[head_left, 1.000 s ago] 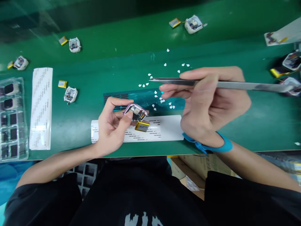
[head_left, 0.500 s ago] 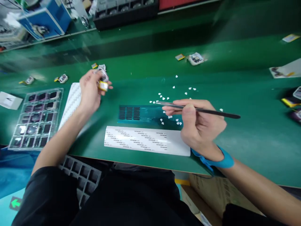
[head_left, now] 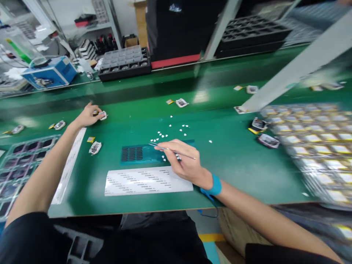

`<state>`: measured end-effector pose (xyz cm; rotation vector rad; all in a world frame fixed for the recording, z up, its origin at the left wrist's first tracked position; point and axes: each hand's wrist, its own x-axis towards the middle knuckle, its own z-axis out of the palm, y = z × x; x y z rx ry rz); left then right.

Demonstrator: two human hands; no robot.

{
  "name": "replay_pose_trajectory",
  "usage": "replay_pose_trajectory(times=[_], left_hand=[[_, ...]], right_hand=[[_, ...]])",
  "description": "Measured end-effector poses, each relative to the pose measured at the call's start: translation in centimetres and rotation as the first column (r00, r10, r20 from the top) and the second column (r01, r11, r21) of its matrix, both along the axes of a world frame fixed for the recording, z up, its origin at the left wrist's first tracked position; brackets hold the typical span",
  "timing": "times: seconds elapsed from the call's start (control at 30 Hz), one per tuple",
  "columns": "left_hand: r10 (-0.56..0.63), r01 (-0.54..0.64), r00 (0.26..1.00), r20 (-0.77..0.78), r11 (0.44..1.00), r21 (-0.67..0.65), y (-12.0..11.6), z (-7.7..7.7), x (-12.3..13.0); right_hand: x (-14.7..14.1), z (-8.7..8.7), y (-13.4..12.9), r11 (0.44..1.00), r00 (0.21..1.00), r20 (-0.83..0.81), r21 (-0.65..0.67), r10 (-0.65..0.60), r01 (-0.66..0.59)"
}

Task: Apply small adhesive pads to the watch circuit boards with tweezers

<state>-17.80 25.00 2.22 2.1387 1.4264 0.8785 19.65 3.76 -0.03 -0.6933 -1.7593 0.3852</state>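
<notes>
The left hand [head_left: 87, 116] is reaching far out across the green mat [head_left: 236, 161], its fingers curling loosely around a small white watch casing [head_left: 102, 115] that is resting on the mat; whether the fingers are actually gripping it or only lying on it cannot be told at this size. The right hand [head_left: 183, 164], wearing a blue wrist strap [head_left: 214, 186], is closing in a pinch on slim metal tweezers [head_left: 172, 149], thumb and forefinger pressing the shaft, the fine tips pointing away from the hand over a dark teal sheet [head_left: 137, 154] printed with rows of small black rectangles. Just beyond that sheet, tiny white teardrop-shaped bits [head_left: 170, 132] are lying scattered. On the near side of the teal sheet, a long white paper strip [head_left: 145, 180] with lines of small print is lying flat, its one end touching the right hand. To the left of the teal sheet, another small casing [head_left: 95, 147] is sitting with a little yellow battery [head_left: 90, 139] beside it. Far off to the right of the sheet, clear moulded plastic trays [head_left: 310, 146], glossy and blurred, are holding rows of yellow-and-white parts.
</notes>
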Motion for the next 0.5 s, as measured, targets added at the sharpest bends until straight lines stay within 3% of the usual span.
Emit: replay_pose_trajectory(times=[0.1, 0.2, 0.4, 0.5], left_hand=[[-0.073, 0.069, 0.994, 0.078, 0.996, 0.051, -0.3, 0.4, 0.9], [-0.096, 0.082, 0.986, 0.135, 0.990, 0.111, -2.2, 0.5, 2.2], [-0.075, 0.078, 0.997, -0.022, 0.984, 0.163, -10.0, 0.4, 5.0], [-0.088, 0.109, 0.993, -0.076, 0.935, 0.338, -13.3, 1.4, 6.8]], right_hand=[[0.3, -0.2, 0.7, 0.998, 0.999, 0.040, -0.049, -0.028, 0.030], [0.7, -0.4, 1.5, 0.989, 0.995, 0.052, -0.117, -0.089, 0.095], [2.2, -0.7, 3.6, 0.957, 0.977, 0.117, -0.212, -0.178, 0.199], [2.9, 0.2, 4.4, 0.931, 0.941, 0.216, -0.200, -0.262, 0.305]])
